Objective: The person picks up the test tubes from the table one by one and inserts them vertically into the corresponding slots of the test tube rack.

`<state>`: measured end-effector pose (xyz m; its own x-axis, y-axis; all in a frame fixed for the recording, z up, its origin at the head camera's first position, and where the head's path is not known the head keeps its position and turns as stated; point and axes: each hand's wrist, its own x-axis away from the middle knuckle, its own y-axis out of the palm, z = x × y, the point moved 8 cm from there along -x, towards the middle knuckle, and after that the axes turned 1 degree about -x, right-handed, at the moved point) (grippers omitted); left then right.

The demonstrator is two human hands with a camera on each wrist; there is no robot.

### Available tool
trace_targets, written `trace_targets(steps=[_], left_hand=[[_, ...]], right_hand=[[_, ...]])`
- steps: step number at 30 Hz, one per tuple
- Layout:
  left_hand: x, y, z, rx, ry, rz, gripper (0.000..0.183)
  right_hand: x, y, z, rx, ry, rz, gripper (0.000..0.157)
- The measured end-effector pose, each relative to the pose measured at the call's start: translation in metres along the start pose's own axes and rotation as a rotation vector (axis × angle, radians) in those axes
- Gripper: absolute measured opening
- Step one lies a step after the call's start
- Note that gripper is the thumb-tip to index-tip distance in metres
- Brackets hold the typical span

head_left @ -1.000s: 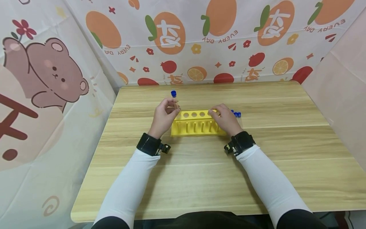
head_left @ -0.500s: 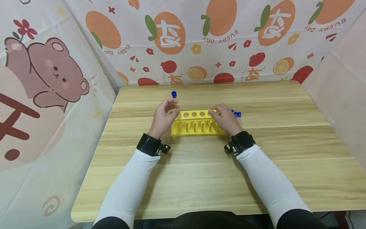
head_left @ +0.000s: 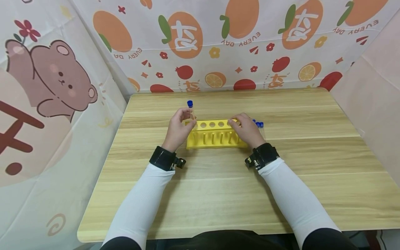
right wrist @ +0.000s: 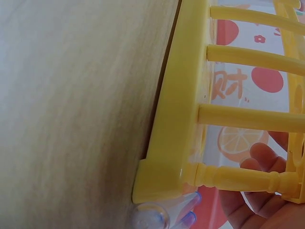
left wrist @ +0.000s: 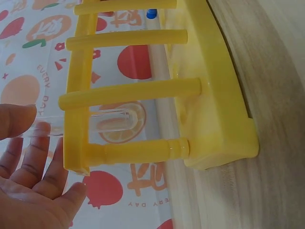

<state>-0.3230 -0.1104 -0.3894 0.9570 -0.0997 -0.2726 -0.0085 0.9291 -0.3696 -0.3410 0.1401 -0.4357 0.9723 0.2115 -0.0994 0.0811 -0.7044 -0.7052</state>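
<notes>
A clear test tube with a blue cap point(head_left: 190, 103) stands nearly upright at the left end of a yellow test tube rack point(head_left: 215, 146). My left hand point(head_left: 179, 127) pinches it between thumb and fingers. In the left wrist view, the rounded lower end of the test tube point(left wrist: 114, 120) sticks through the rack's top plate, short of the base. At the other end, my right hand point(head_left: 247, 130) grips the top plate, thumb in front. The right wrist view has the fingers point(right wrist: 264, 157) curled behind the end post.
Several blue-capped test tubes point(head_left: 261, 125) are just right of the rack, partly hidden by the right hand. The rack stands on a wooden table point(head_left: 215, 194). A fruit-print cloth point(head_left: 215, 38) hangs behind its far edge.
The test tube in my left hand has sunk slightly toward the rack, its blue cap now a little lower. My right hand and the rack have stayed in place.
</notes>
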Motion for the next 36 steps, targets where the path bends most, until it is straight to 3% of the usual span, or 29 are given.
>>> trace_targets(steps=[19, 36], left_hand=[[0.002, 0.001, -0.005, -0.082, -0.015, 0.019, 0.038], [0.005, 0.003, -0.016, -0.070, -0.063, 0.038, 0.038]], right_hand=[[-0.001, -0.001, 0.001, 0.004, 0.000, 0.007, 0.052], [0.000, -0.002, -0.001, 0.008, -0.003, 0.003, 0.052]])
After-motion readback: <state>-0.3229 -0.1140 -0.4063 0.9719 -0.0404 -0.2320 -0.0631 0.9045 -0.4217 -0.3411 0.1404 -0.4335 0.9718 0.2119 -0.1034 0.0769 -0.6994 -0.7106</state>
